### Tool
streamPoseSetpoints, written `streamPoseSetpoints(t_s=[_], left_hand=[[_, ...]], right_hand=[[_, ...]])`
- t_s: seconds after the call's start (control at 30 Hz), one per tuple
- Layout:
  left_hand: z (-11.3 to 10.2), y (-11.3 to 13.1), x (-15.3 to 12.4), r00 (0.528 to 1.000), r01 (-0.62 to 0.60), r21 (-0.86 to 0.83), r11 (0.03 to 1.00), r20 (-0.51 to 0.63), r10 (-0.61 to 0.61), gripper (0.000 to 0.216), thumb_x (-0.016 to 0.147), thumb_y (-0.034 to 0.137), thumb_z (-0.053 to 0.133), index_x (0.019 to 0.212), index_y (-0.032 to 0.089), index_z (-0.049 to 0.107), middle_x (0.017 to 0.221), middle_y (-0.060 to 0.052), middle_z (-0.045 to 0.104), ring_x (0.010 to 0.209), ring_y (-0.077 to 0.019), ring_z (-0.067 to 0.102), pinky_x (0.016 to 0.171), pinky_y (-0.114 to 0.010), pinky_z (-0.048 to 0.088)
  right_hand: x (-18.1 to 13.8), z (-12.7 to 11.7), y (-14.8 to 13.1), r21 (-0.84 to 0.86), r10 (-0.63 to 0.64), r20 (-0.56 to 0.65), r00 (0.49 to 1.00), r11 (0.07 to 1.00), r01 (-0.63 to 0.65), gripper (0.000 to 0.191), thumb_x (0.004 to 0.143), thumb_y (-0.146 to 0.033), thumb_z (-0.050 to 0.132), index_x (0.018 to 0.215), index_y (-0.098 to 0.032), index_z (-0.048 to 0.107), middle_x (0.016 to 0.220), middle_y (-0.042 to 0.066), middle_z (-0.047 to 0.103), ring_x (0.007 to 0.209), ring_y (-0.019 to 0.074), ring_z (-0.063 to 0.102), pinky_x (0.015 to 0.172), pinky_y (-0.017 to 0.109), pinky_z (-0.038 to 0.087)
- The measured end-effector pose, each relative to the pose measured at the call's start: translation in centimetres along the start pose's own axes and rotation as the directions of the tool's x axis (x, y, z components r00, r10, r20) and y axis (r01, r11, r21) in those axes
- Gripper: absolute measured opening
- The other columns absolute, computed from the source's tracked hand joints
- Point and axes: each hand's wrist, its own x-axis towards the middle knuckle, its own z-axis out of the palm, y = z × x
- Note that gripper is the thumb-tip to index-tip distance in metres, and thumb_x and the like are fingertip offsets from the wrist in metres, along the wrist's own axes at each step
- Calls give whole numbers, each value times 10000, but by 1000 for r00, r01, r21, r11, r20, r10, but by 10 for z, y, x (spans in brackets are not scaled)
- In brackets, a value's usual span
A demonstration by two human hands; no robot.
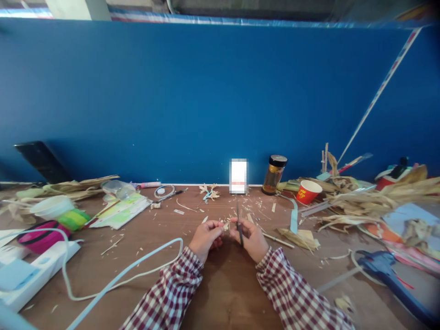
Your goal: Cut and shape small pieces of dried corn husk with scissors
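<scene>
My left hand (205, 238) is closed in a pinch on a small pale strip of dried husk (225, 225), held just above the wooden table (220, 284). My right hand (250, 238) is closed round a pair of small dark scissors (239, 224), whose blades point away from me and meet the strip. Both hands almost touch at the middle of the table. Both sleeves are red-and-white checked. Husk scraps (240, 211) lie scattered just beyond the hands.
A blue partition rises behind the table. At the left are a white cable (113, 279), a power strip (30, 275), a white bowl (51, 207) and papers. Far side holds a jar (274, 174) and red cup (308, 191). Dried husks (371, 197) and a blue glue gun (385, 268) lie right.
</scene>
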Motion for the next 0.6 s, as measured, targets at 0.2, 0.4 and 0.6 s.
streamPoseSetpoints(t_s=[0.2,0.4,0.6], left_hand=[[3,0,-4,1000,4,161,987,10,-6,160,547,181,732,637,121,614,524,35,523,425,-60,469,420,-186,429],[2,-3,0,997,-76,104,992,25,73,144,577,192,722,671,135,629,616,5,592,535,-86,543,507,-207,471],[3,-8,2,997,-81,-80,993,5,82,302,585,343,735,776,138,622,620,17,589,492,-57,505,517,-214,501]], right_hand=[[0,-1,-4,-36,-47,-18,999,998,46,422,632,-317,692,1005,-171,560,721,6,590,634,138,561,615,283,457],[-2,3,-1,-68,-8,36,999,998,10,380,621,-325,683,944,-165,565,647,-13,577,576,122,540,576,276,451],[-1,2,-1,-61,1,-1,1000,998,-1,383,630,-307,664,966,-162,553,633,-27,553,551,109,501,547,254,400]])
